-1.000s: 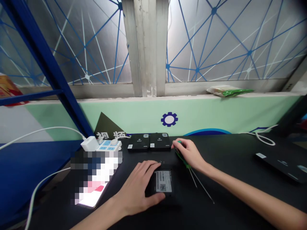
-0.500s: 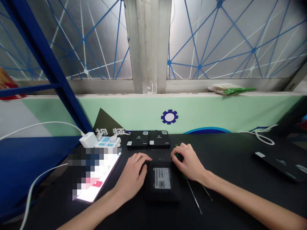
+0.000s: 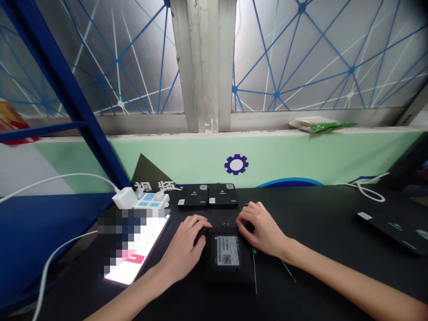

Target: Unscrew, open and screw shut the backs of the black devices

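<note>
A black device box (image 3: 227, 276) lies label side up on the dark table in front of me. My left hand (image 3: 185, 240) is closed round its far left corner, the thumb along the left side. At its far right corner is my right hand (image 3: 261, 227), fingers curled round the mostly hidden handle of a screwdriver (image 3: 255, 272); the green handle end and thin shaft point towards me. Beneath the right forearm shows the shaft of a second screwdriver (image 3: 289, 272); its handle is largely covered. Small screws (image 3: 225, 224) lie just beyond the box's far edge.
Two similar black boxes (image 3: 207, 196) stand side by side at the back. To the left are a lit phone (image 3: 137, 254) and a white power strip (image 3: 152, 200) with a plugged-in charger (image 3: 125, 197). Another black box (image 3: 389, 232) and a white cable (image 3: 368, 192) lie right.
The nearer screwdriver has swung, its tip moving left until the shaft points almost straight towards me. My right hand has shifted slightly left, close to the box. My left hand stays in place.
</note>
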The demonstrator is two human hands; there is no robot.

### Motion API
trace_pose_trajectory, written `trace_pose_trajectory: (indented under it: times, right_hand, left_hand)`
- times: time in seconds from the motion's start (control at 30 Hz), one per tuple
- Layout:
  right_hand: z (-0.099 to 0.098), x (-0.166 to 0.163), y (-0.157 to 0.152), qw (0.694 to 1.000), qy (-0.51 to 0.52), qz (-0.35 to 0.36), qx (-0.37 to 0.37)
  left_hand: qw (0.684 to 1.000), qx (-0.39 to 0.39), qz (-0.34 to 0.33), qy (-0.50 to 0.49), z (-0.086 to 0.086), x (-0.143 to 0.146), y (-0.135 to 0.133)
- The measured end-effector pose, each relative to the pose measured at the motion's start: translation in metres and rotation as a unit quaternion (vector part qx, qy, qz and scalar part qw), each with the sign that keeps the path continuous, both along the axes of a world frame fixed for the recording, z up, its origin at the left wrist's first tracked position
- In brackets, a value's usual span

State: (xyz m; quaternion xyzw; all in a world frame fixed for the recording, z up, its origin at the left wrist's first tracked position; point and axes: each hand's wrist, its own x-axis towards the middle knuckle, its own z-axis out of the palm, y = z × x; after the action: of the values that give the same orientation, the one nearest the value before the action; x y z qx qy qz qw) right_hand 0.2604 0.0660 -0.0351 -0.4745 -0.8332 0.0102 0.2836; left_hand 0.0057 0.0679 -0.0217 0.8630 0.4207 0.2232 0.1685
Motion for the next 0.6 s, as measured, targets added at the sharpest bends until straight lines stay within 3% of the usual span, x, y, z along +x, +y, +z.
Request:
trace_pose_trajectory:
  times: [0.13,0.33,0.6]
  right_hand:
    - [0.013,-0.001,-0.006,0.998,-0.001,0.062,-0.025]
    - [0.035,-0.010,-0.027,0.991,-0.032,0.092,-0.093]
    - [0.040,-0.020,-0.041,0.978,-0.100,0.127,-0.135]
  left_hand:
    - [1.000,0.016,0.004,0.015,-0.002,0.000,0.000]
    - [0.999,0.020,0.020,0.026,-0.005,-0.002,0.002]
    - [0.998,0.054,0.015,0.043,-0.007,-0.004,0.004]
